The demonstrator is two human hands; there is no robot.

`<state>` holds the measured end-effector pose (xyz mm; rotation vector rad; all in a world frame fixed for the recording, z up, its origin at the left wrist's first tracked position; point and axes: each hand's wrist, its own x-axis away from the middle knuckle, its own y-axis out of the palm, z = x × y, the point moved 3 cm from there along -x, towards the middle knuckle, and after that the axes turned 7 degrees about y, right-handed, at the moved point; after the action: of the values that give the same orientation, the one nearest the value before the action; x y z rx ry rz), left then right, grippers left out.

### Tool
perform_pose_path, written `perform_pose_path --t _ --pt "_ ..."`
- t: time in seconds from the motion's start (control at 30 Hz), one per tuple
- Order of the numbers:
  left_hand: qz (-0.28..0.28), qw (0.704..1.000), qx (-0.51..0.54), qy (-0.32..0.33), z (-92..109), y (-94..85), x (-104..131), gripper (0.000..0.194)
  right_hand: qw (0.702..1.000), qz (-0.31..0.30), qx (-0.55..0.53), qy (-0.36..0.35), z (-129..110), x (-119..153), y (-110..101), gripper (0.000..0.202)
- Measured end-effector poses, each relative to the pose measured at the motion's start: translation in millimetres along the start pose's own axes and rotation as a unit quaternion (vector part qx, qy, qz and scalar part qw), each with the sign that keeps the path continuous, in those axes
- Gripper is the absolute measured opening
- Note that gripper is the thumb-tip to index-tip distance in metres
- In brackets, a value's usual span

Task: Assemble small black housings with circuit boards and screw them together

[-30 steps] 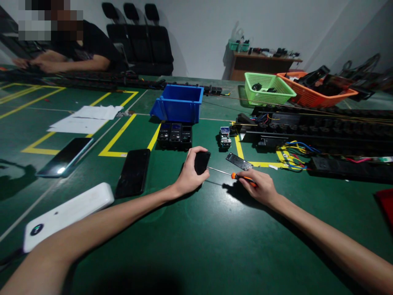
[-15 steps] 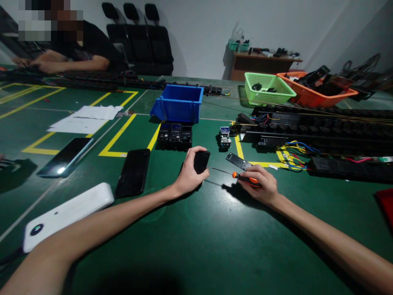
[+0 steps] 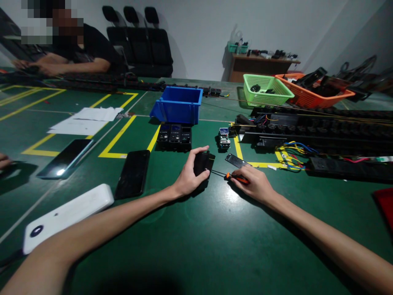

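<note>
My left hand (image 3: 188,175) is closed around a black box-shaped part (image 3: 201,164), thumb on its near side and fingers over the top. In my right hand (image 3: 254,182) is a screwdriver (image 3: 236,178) with an orange and black handle. Its thin shaft points left and its tip is at the black part's right side; whether it touches is hard to tell. A flat black strip-like plate (image 3: 236,159) lies just beyond my right hand. Farther back stand a small circuit-board module (image 3: 224,138) and a row of black modules (image 3: 174,137).
A blue bin (image 3: 179,106) stands behind the modules. Two phones (image 3: 132,174) and a white device (image 3: 69,219) lie at left, near another person's hand (image 3: 4,160). Black rails (image 3: 307,127) with loose wires, a green basket (image 3: 267,94) and an orange basket (image 3: 316,96) are at right.
The black part has turned in my left hand, showing more of its right side. My right hand has moved slightly left with the screwdriver. Another person's hand has come in at the left edge.
</note>
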<state>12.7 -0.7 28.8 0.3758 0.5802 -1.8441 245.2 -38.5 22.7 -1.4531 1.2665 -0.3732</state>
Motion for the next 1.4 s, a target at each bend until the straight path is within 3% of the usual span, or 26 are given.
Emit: perform_pose_path --t 0.1,0.23,0.5,0.6,0.7,0.87,1.2,1.4 --pt "-0.015 1.000 0.025 -0.008 -2.2 1.3 1.2 0.061 0.998 -0.001 0.052 -0.046 -6.1 -0.7 2.9 0.016" --pt "-0.030 0.997 0.071 -0.008 -4.1 3.7 1.5 0.062 0.994 0.060 0.044 -0.084 -15.2 0.8 0.9 0.019" --pt "-0.118 0.982 0.124 0.078 7.5 12.8 8.6 0.066 0.992 0.110 0.013 -0.067 -44.4 -5.1 5.4 0.052" --pt "-0.150 0.977 0.095 0.117 9.5 13.4 11.3 0.073 0.995 0.088 -0.006 -0.047 -54.8 -10.2 4.9 0.062" --pt "-0.185 0.970 0.065 0.147 10.6 13.6 12.1 0.082 0.993 0.039 -0.109 -0.034 -58.5 -12.4 5.8 0.061" --pt "-0.201 0.963 0.049 0.176 11.8 11.9 11.1 0.094 0.963 -0.003 -0.271 0.003 -52.3 -15.5 7.8 0.064" --pt "-0.231 0.957 0.073 0.161 -0.2 16.4 12.0 0.100 0.952 0.039 -0.303 0.012 -48.5 -18.9 1.6 0.044" --pt "-0.215 0.967 0.080 0.108 5.6 13.5 8.9 0.082 0.947 0.042 -0.317 0.023 -47.6 -15.5 5.0 0.046"
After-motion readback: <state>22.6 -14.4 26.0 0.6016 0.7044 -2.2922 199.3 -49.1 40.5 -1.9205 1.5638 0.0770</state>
